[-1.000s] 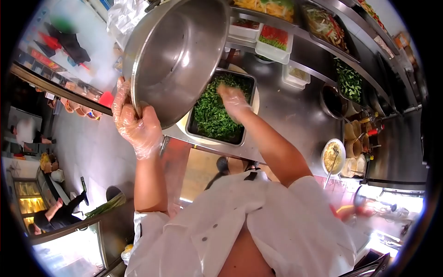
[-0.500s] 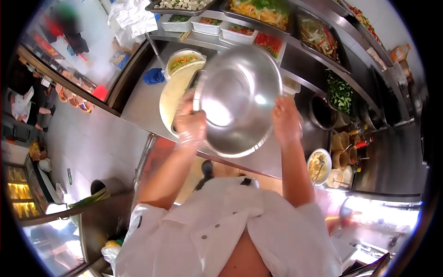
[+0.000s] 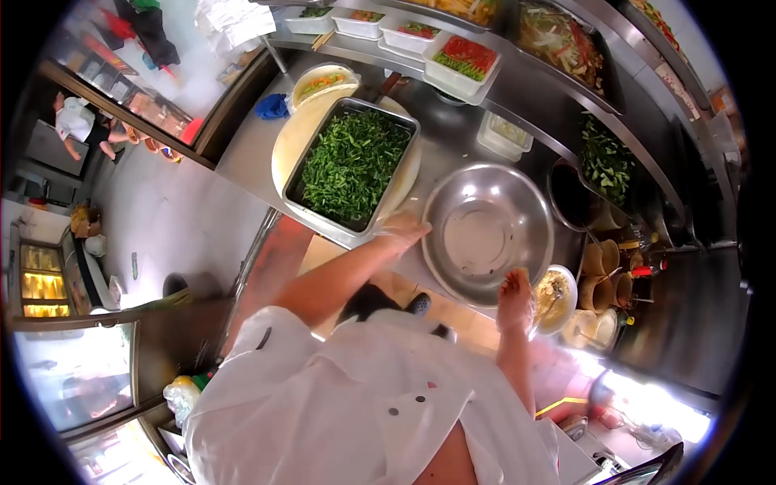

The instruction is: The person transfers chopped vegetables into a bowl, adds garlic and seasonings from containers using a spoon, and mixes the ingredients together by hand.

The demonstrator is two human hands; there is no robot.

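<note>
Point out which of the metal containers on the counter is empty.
The round steel bowl between the left hand and right hand is empty, its bare shiny inside showing. The rectangular metal tray beside it is full of chopped greens.

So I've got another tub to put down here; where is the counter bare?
Bare steel lies left of the tray of greens, by the blue cloth, and behind the metal bowl, toward the white tub. Right of the bowl it is crowded: a dark pot, a food bowl and small cups.
</note>
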